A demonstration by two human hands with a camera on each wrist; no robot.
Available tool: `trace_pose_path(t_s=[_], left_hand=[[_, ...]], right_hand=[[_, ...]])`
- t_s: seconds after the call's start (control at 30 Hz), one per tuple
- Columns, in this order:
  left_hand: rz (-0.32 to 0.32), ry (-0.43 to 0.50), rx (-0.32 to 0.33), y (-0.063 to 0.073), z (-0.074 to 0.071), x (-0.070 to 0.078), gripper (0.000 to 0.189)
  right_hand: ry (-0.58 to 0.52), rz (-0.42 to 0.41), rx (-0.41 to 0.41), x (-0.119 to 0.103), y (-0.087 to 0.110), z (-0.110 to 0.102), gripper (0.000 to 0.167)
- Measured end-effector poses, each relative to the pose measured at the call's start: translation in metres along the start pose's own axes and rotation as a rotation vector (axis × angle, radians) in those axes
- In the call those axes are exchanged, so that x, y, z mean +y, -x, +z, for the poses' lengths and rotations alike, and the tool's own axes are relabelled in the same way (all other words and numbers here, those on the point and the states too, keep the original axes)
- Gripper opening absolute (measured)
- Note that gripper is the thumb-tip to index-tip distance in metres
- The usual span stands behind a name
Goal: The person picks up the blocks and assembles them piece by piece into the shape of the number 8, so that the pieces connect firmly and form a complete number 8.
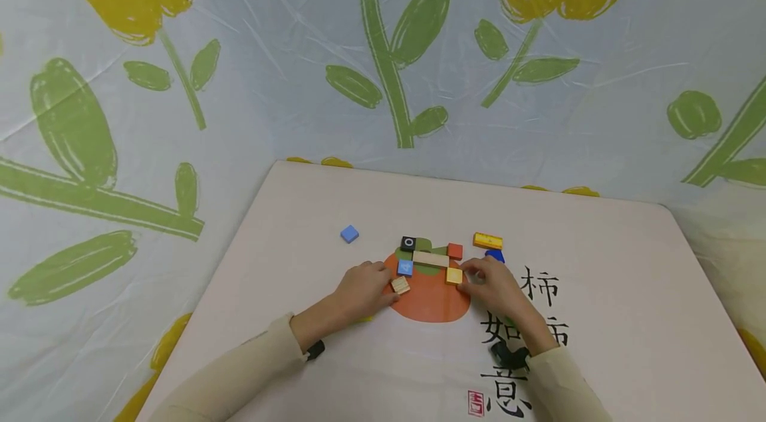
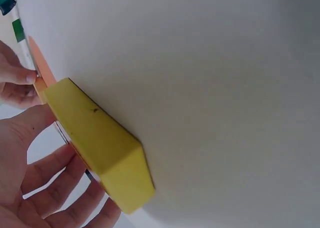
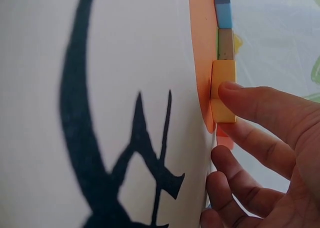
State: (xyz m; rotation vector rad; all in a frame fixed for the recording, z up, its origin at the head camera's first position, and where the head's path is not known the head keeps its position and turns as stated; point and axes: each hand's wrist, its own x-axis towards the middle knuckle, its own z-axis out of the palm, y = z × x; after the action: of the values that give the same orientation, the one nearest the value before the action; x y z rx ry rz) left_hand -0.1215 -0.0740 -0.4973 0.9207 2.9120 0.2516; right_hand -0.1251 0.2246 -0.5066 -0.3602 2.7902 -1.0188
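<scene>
On the orange persimmon print, my left hand (image 1: 362,289) pinches a small plain wooden block (image 1: 399,285), which sits at an angle. A yellow block (image 2: 100,148) close to that hand hides part of the fingers in the left wrist view. My right hand (image 1: 493,284) holds a small yellow-orange square block (image 3: 223,95) between thumb and index finger, its other fingers loosely bent. Between the hands lies a long wooden plank (image 1: 431,259). Around it are a blue block marked 4 (image 1: 405,268), a black block marked 0 (image 1: 409,243) and a red block (image 1: 455,251).
A light blue block (image 1: 350,234) lies apart at the back left. Behind the right hand are a yellow-orange bar with marks (image 1: 487,240) and a dark blue block (image 1: 495,254). The pale table mat (image 1: 287,229) carries black printed characters (image 1: 509,402) on the right.
</scene>
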Motion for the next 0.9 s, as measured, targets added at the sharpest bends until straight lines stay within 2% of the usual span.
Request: trace_pose_path(t_s=[0.27, 0.9], left_hand=[[-0.008, -0.045, 0.024, -0.0008, -0.0013, 0.0051, 0.039], [-0.023, -0.038, 0.015, -0.0021, 0.0035, 0.0054, 0.045]], right_hand=[[-0.007, 0.005, -0.003, -0.0001, -0.0001, 0.0000, 0.027], [-0.010, 0.029, 0.000, -0.0013, -0.0002, 0.0011, 0.027]])
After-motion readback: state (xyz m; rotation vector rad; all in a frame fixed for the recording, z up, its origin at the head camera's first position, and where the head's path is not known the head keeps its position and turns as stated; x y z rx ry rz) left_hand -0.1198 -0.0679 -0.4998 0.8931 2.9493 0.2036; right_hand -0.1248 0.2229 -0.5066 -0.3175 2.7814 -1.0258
